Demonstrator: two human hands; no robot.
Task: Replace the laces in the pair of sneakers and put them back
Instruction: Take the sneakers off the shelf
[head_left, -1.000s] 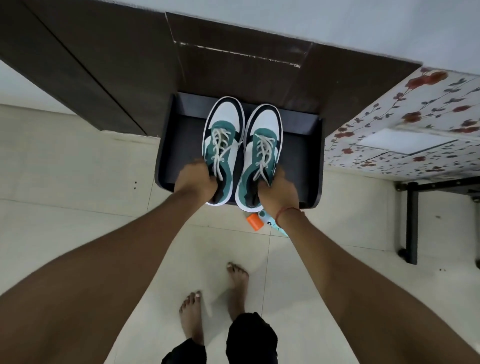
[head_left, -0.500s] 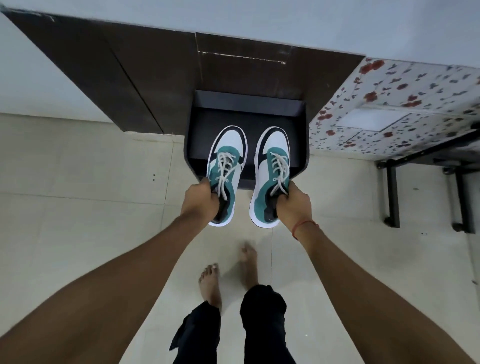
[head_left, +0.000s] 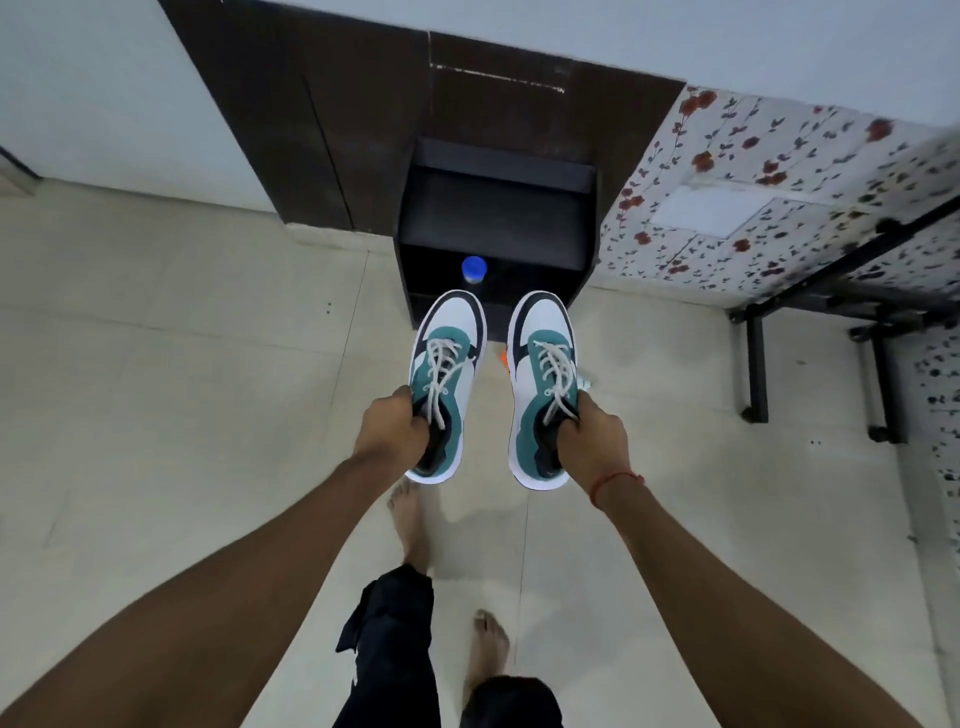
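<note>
2 sneakers held in the air over the tiled floor (head_left: 156, 415), toes toward the dark shelf unit (head_left: 498, 218). Left hand (head_left: 390, 435) grips the left sneaker (head_left: 447, 384) at the collar, fingers curled into the opening. Right hand (head_left: 592, 441) grips the right sneaker (head_left: 540, 384) the same way. White laces (head_left: 556, 374) are threaded in both, with loose ends near the fingers.

Risks: the grip is at the heel only, so a toe-heavy shoe may tip and slip out. Dangling lace ends may snag. The blue-capped bottle (head_left: 474, 270) in the shelf could get knocked over. Bare feet are below if either shoe drops.
</note>
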